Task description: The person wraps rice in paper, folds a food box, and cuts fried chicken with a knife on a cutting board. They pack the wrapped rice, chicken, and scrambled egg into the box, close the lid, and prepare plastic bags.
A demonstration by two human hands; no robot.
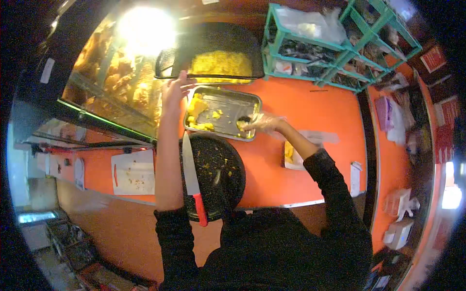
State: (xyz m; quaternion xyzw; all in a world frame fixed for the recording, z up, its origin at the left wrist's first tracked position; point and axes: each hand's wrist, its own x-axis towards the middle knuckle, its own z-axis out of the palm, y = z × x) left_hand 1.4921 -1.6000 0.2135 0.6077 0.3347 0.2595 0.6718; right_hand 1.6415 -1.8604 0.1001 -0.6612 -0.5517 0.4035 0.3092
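A metal tray (225, 130) with yellow food pieces (197, 107), mostly along its left side, sits on the orange counter. Inside its right end, my right hand (262, 123), in a clear plastic glove, has its fingers closed around something small, dark and pale that I cannot make out. My left hand (175, 94) is raised by the tray's left edge, fingers apart and nothing in them, close to a black mesh container (174, 63) of yellow food. Below the tray, a knife (191, 169) with a red handle lies across a round black pan (221, 169) holding crumbs.
A lit glass case (111, 92) of browned food stands at the left. A white cutting board (134, 167) with crumbs lies beneath it. Teal racks (310, 43) hold plastic bags at the back right. Under my right forearm is a pale open box (291, 162) with yellow contents.
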